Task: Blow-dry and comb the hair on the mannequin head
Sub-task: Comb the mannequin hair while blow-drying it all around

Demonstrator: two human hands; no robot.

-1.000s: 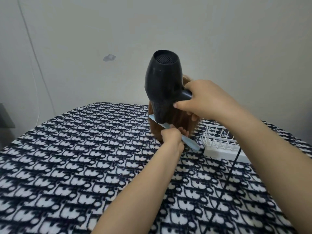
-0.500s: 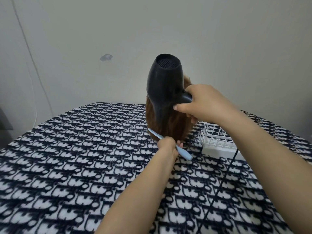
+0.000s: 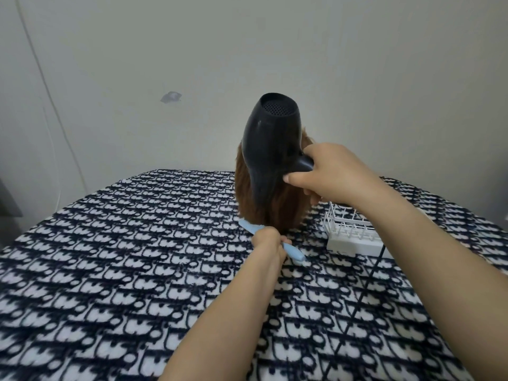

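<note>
The right hand [image 3: 327, 174] grips the black hair dryer [image 3: 270, 149] just above the brown hair [image 3: 277, 213], while below it the left hand [image 3: 268, 243] holds a blue comb [image 3: 248, 226], apparently touching the hair's ends.

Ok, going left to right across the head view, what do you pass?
Grey wall mark → black hair dryer → white wire rack. The comb and mannequin hair overlap the dryer, so they are left out.
</note>
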